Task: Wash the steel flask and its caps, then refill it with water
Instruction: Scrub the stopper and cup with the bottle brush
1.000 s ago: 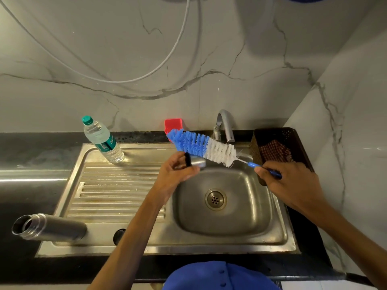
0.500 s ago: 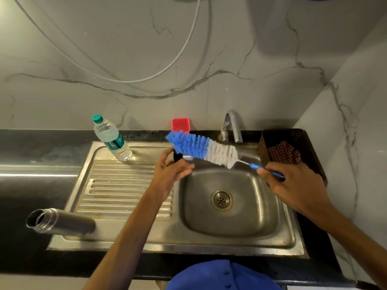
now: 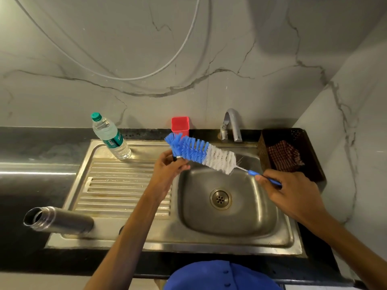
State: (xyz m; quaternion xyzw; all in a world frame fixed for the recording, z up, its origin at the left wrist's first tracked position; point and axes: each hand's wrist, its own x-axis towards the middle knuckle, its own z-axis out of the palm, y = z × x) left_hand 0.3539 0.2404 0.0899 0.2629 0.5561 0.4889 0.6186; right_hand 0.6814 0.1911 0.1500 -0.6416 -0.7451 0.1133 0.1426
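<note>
Scrubbing a cap is the step in hand, I think. The left hand (image 3: 167,170) has its fingers curled round a small cap (image 3: 177,157), which is mostly hidden, just above the sink bowl (image 3: 230,216). The right hand (image 3: 287,191) pinches the thin blue handle of the bottle brush (image 3: 201,152). The blue bristles at the far end of the brush touch the cap, right by the left fingers.

The steel flask (image 3: 58,220) lies on its side on the surface, well off to the left of the left hand and nearer the person. Its mouth is open and points left. A dark round thing (image 3: 121,229), maybe another cap, peeks out from under the left arm, but I cannot tell for sure.

The tap (image 3: 232,124) is behind the right fingers, and no water is seen coming from it. A plastic water bottle (image 3: 111,137) stands behind the left hand, and a red cup (image 3: 180,124) stands just behind the brush tip.

Next, the cap likely needs a rinse under the tap. That calls for turning on the water while holding the small, slippery cap tight. The flask still looks unfilled.
</note>
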